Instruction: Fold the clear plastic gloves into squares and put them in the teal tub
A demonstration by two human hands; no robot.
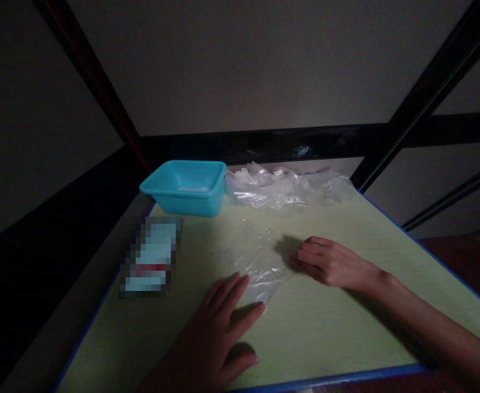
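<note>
A clear plastic bag (260,256) lies flat and slightly wrinkled in the middle of the table. My left hand (223,322) rests at its near left edge, fingers spread, with the fingertips on or close to the plastic. At the bag's right side is my right hand (324,261), its fingers curled together and pointing down toward the bag's edge. The fingertips are turned away, so whatever they pinch is hidden.
A turquoise plastic basin (190,202) stands at the back left, something pale inside. Beside it, crumpled clear bags (280,188) are heaped along the back. A blurred-out flat object (152,256) lies at left. The pale table (325,333) has blue edges; panels rise behind.
</note>
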